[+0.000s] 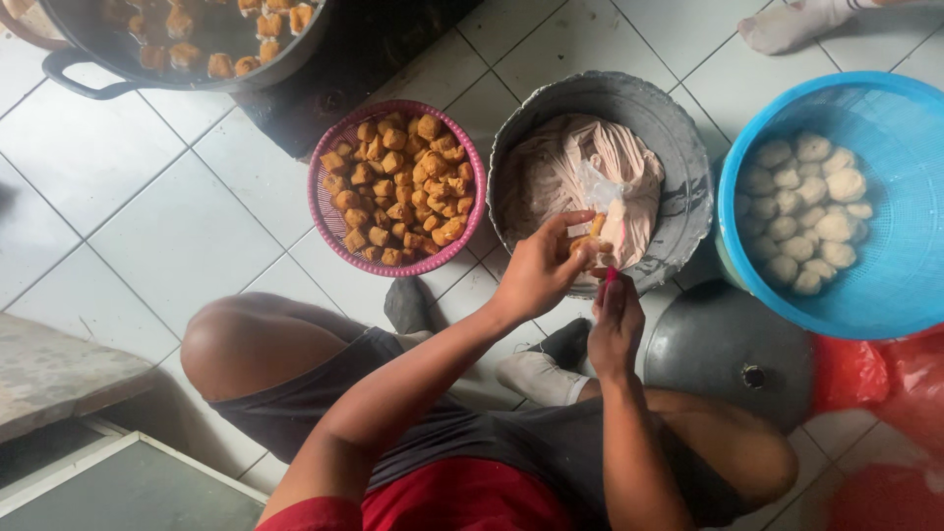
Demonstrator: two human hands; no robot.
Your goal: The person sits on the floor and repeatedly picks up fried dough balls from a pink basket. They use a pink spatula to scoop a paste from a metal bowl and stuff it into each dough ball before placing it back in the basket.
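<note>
My left hand (536, 270) holds a golden-brown fried puff (590, 236) over the near rim of a grey metal basin (678, 147). The basin holds a clear plastic bag of pale pink paste (580, 167). My right hand (615, 324) is just below the puff, pinching a small pink-red tool (611, 275) whose tip points at it. A pink basket (324, 211) with several fried puffs stands left of the basin. A blue basket (885, 108) with several pale dough-like balls stands to the right.
A dark wok (88, 59) with pieces frying in oil sits at top left on a black stand. A grey metal lid (728, 344) lies on the white tiled floor by my right knee, next to red plastic bags (885, 383). Someone's socked foot (796, 25) is at top right.
</note>
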